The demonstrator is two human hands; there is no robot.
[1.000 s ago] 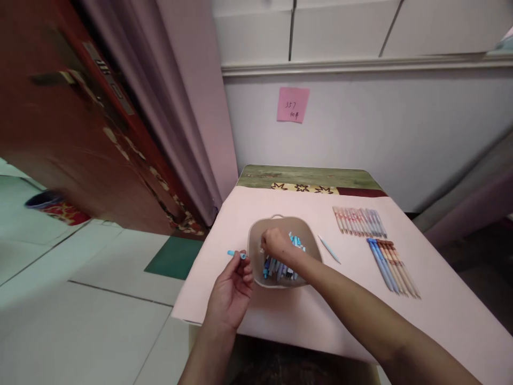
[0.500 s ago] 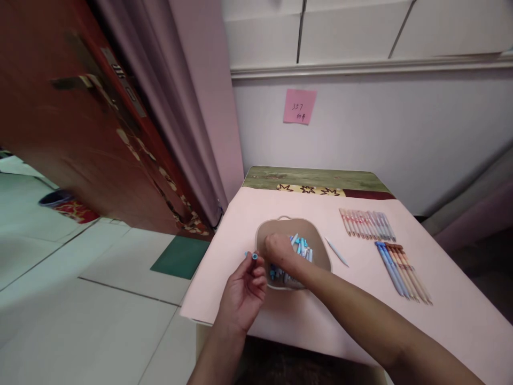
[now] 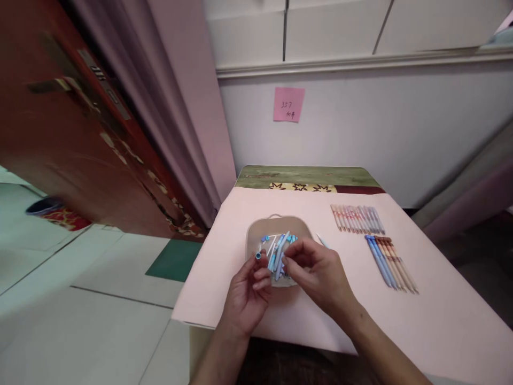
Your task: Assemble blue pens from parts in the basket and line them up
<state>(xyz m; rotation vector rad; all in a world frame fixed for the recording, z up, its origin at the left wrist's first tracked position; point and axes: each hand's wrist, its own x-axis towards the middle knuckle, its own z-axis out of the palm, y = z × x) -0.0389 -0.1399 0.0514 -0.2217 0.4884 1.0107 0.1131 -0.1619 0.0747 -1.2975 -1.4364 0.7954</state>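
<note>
My left hand (image 3: pixel 249 291) is closed round a small blue pen part (image 3: pixel 258 256), its round open end facing me, at the near left of the bin. My right hand (image 3: pixel 320 270) is above the bin's right side, thumb and forefinger pinched together; whatever is between them is too small to make out. The beige bin (image 3: pixel 256 227) holds several blue and white pen parts (image 3: pixel 278 251). A light blue pen piece (image 3: pixel 323 240) lies just right of the bin, partly hidden by my right hand.
On the pink-covered table (image 3: pixel 425 246), a row of pale pens (image 3: pixel 358 219) lies at the right, with blue and brown pens (image 3: pixel 390 263) nearer me. A wall with a pink note (image 3: pixel 288 105) stands behind; a red door (image 3: pixel 100 149) is at the left.
My right hand has come up out of the bin and moved right and nearer me, uncovering the pen parts. My left hand still holds the blue part. The view has shifted slightly right.
</note>
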